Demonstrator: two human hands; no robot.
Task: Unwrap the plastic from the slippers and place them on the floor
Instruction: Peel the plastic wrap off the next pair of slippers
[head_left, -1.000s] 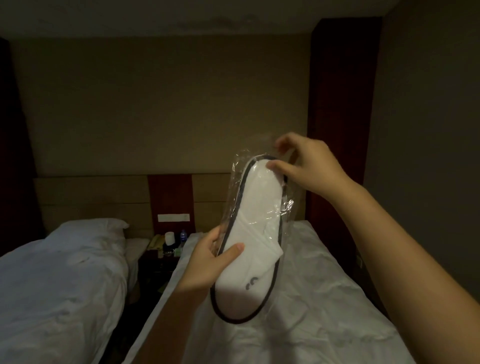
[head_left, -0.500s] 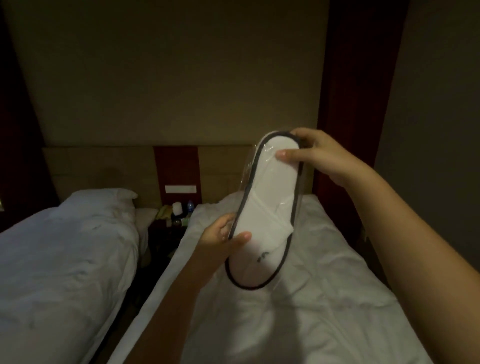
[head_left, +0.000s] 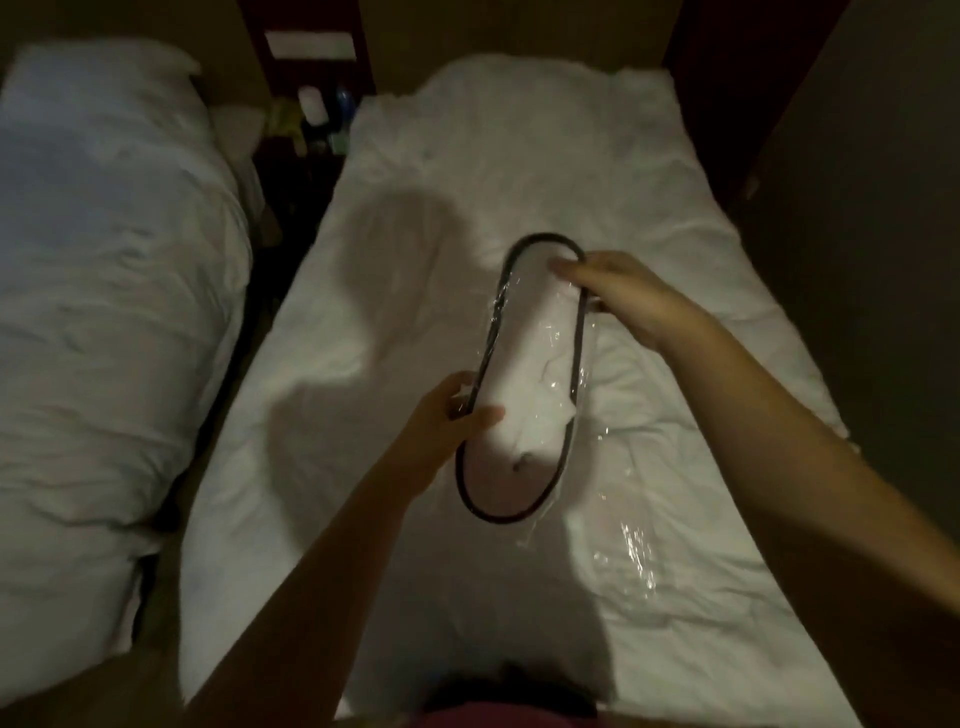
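Wrapped white slippers (head_left: 524, 395) held in 2 hands above a white bed (head_left: 405, 291).

The left hand (head_left: 441, 421) is clamped on the near left edge, thumb on top; the right hand (head_left: 618, 288) pinches the far end. Clear plastic wrap (head_left: 582, 384) clings around the black-trimmed slippers, and another crinkled plastic sheet (head_left: 636, 551) lies on the bed nearby.
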